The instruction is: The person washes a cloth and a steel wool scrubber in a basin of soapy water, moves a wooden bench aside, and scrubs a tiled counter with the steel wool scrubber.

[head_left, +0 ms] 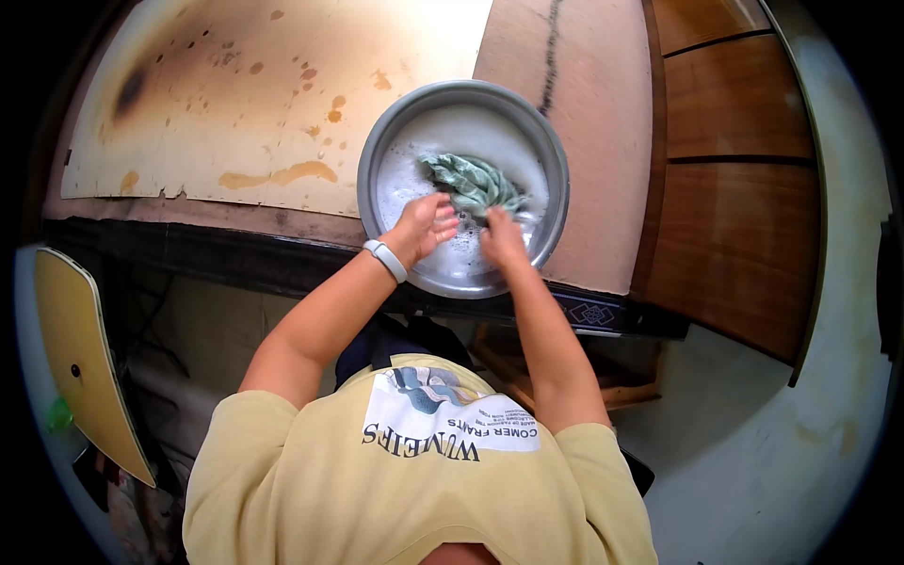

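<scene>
Fingers of the right hand (504, 237) clamp the crumpled green cloth (473, 184) at five o'clock, seemingly anchoring it; the left hand's (427, 226) spread loosely.

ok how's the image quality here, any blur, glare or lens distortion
Head view: strong fisheye bowing, black corners; head view: the right hand and green cloth look soft, likely motion blur, while the shirt lettering is readable, though upside down; head view: the stained sheet washes out to near white toward its top right.

Grey basin (461, 91), stained sheet (273, 113) on table (603, 169)
</scene>
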### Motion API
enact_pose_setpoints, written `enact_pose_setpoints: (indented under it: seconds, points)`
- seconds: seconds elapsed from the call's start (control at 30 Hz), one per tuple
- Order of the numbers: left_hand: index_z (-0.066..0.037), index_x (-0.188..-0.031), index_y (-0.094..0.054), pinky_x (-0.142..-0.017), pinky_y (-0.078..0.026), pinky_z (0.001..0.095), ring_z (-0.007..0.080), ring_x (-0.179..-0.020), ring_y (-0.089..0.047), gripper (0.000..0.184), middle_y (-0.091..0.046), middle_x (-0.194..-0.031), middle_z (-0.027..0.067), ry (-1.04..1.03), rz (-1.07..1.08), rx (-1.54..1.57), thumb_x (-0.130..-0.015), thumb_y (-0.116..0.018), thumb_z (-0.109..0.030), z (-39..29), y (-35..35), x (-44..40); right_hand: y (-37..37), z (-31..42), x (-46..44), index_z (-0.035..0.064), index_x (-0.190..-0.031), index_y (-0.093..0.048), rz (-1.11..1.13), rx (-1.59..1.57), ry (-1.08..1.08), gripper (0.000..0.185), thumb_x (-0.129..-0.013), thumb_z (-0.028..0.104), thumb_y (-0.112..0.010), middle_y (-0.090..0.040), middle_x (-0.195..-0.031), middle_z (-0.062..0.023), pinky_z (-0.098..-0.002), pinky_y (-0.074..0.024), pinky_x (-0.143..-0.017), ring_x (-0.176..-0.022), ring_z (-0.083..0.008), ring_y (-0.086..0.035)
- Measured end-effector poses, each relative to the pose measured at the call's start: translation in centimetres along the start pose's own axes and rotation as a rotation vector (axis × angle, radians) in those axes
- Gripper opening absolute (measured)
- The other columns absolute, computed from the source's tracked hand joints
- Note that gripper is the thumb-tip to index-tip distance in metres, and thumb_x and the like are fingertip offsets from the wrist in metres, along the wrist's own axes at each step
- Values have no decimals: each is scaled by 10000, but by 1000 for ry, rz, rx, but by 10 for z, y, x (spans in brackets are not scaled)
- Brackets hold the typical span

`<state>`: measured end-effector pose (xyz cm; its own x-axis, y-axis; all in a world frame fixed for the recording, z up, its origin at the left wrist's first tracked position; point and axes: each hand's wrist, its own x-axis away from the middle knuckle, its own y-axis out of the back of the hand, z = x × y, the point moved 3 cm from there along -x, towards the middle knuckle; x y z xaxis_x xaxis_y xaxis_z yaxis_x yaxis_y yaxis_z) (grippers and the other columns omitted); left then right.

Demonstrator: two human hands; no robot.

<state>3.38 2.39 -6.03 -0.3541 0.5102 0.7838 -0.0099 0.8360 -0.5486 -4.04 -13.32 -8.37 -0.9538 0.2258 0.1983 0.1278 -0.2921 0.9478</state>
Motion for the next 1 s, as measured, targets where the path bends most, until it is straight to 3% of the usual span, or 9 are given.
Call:
enact_pose_setpoints:
  seconds: [0.07,0.13,0.27,0.37,0.47,0.6,0.73,0.8,1.0]
  points:
    - [-33,-1292,-291,-954,-334,460,364,-1171,-357,540,-285,-1326,208,70,4,47,-828,-487,-225,16,1,-5,-4,22,2,14,-1090,-527,462,45,-78,384,-736,162,-513,-448,-1217,-192,-370,-395,-902,-1092,-338,-452]
    - [-34,-1309,-246,-988,-284,482,380,-1235,-261,570,-213,-1347,240,240,-161,68,-826,-480,-226,33,0,-3,3,29,9,23,-1053,-555,403,24,35,363,-715,153,-522,-497,-1161,-189,-388,-405,-889,-1046,-332,-489]
    - [-26,-1331,-192,-997,-252,507,389,-1269,-186,626,-142,-1361,276,307,-168,129,-821,-480,-247,52,11,-14,8,28,14,60,-1028,-582,221,-81,-404,349,-696,155,-541,-573,-1040,-181,-381,-418,-872,-973,-329,-538]
    - [-56,-1309,-220,-977,-255,522,338,-1234,-267,527,-179,-1366,212,304,-106,171,-855,-396,-256,56,17,-18,0,46,16,67,-971,-610,324,50,-116,289,-704,152,-544,-590,-1005,-185,-381,-442,-811,-943,-322,-557]
    - [-47,-1178,-373,-951,-249,570,340,-1110,-416,407,-409,-1235,159,267,-221,193,-867,-354,-308,52,12,-22,-6,46,11,41,-780,-619,392,-899,-351,131,-731,141,-551,-589,-727,-39,-264,-421,-577,-627,-134,-535]
    - [-66,-1147,-440,-968,-167,600,371,-1097,-433,465,-469,-1188,169,298,-52,92,-845,-358,-411,32,11,-20,58,51,18,52,-740,-579,251,-1385,-285,109,-726,114,-490,-534,-728,-9,-209,-381,-632,-700,-94,-476]
    - [-129,-1075,-453,-805,-431,486,308,-934,-538,372,-539,-1033,140,72,284,-25,-812,-475,-390,19,-2,-20,133,74,37,39,-756,-540,174,-1734,-101,139,-673,45,-429,-489,-736,-8,-209,-375,-619,-678,-90,-444]
    - [-114,-932,-544,-713,-498,355,229,-805,-577,228,-586,-898,90,-29,404,-142,-828,-480,-307,9,-28,5,145,76,42,36,-725,-540,114,-1752,-149,114,-670,51,-441,-500,-761,-19,-221,-387,-676,-733,-105,-458]
    - [-98,-884,-544,-710,-492,366,208,-787,-576,256,-588,-845,66,80,217,150,-886,-417,-320,0,-49,5,105,71,32,38,-689,-562,-304,-1018,49,129,-679,165,-576,-504,-1162,-191,-336,-325,-939,-1091,-280,-473]
